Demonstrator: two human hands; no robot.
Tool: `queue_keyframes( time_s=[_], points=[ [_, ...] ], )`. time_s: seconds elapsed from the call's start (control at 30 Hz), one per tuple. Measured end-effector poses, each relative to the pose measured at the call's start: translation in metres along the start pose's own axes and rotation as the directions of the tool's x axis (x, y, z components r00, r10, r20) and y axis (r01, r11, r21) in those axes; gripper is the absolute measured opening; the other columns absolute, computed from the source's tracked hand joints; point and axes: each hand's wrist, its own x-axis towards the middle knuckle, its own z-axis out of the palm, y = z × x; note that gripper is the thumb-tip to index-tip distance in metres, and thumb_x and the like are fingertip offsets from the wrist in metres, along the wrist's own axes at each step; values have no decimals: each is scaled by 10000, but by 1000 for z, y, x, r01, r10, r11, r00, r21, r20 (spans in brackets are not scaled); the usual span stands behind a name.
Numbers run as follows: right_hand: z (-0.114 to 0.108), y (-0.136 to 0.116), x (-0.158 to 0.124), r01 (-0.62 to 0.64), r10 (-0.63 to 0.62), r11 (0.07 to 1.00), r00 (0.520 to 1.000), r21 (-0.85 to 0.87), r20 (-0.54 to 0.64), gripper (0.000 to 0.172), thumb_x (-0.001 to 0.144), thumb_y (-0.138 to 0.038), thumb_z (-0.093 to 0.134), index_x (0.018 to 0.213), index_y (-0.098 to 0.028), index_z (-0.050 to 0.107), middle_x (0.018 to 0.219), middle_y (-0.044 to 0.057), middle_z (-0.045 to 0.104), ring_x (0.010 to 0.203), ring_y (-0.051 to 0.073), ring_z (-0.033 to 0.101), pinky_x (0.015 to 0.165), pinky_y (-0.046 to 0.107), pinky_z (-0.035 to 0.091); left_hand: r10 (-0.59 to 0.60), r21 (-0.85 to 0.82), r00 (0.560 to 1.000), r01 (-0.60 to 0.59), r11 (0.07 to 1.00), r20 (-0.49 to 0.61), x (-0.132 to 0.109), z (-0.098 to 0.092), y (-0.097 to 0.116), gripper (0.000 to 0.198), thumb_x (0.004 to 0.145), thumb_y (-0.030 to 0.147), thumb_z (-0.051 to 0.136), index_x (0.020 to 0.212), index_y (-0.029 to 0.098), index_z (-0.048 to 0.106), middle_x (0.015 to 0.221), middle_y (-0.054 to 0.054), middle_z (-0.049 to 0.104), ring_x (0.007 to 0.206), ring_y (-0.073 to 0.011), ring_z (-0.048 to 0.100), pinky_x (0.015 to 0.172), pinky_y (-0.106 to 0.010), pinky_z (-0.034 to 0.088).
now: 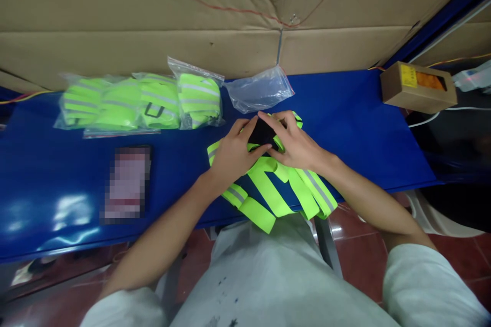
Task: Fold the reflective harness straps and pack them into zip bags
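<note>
A neon-yellow reflective vest [270,193] made of straps with silver stripes lies loosely bunched at the table's front edge, some straps hanging over it. In its middle is a flat black piece [262,132]. My left hand [235,152] grips this piece from the left, thumb and fingers bent at its edge. From the right, my right hand [294,144] holds the same piece, its index finger along the far edge and thumb at the near one. Both thumb tips almost meet. The fingers cover part of the black piece and the straps beneath.
Several clear bags [159,102] with folded neon-yellow reflective gear stand in a row at the back left. An unfilled clear zip bag [261,91] lies behind my hands. A phone [126,182] rests on the blue table [180,173]. At the right end sits a cardboard box [416,87] near white cables.
</note>
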Motion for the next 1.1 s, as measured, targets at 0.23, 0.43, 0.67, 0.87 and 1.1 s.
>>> queue_keyframes(
  time_s=[0.23, 0.43, 0.67, 0.87, 1.1],
  points=[
    [-41, 20, 4, -79, 104, 971, 989, 226, -103, 562, 1052, -567, 412, 1548, -302, 434, 1432, 108, 540, 1334, 281, 525, 1146, 504, 427, 128, -34, 983, -125, 992, 134, 4, -29, 7, 686, 964, 501, 635, 1562, 246, 420, 1438, -124, 535, 1311, -294, 592, 1078, -416, 532],
    [-43, 53, -10, -284, 291, 956, 951, -76, 107, 532, 1053, -544, 398, 1456, -238, 561, 1458, 134, 578, 1380, 341, 519, 1137, 585, 382, -46, 38, 985, 40, 998, 168, -27, -67, -11, 581, 1053, 507, 412, 1582, 268, 385, 1535, -106, 497, 1300, -293, 602, 1089, -457, 496],
    [-52, 72, -36, -350, 357, 933, 929, -82, 101, 654, 887, -597, 661, 1408, -206, 609, 1350, 169, 611, 1232, 364, 595, 1061, 545, 482, -361, 86, 924, 352, 932, 130, -56, -67, -44, 431, 913, 490, 585, 1195, 180, 684, 1145, -113, 682, 872, -248, 671, 864, -402, 537],
    [-64, 62, -57, -549, 558, 779, 827, 303, 66, 474, 801, -480, 783, 1222, -277, 705, 1090, 52, 723, 927, 249, 664, 832, 413, 567, -438, -438, 884, 464, 770, 167, -47, -72, -58, 278, 814, 448, 722, 917, 215, 610, 850, -12, 678, 782, -185, 638, 714, -290, 493],
    [-119, 12, -91, -310, 599, 535, 796, 786, -94, 419, 679, -354, 931, 1074, -362, 793, 946, 2, 708, 758, 151, 628, 670, 288, 556, -465, -790, 885, 274, 549, -17, -48, -128, -17, 429, 664, 293, 908, 948, 285, 586, 775, 27, 623, 628, -116, 520, 537, -221, 380]
  ],
)
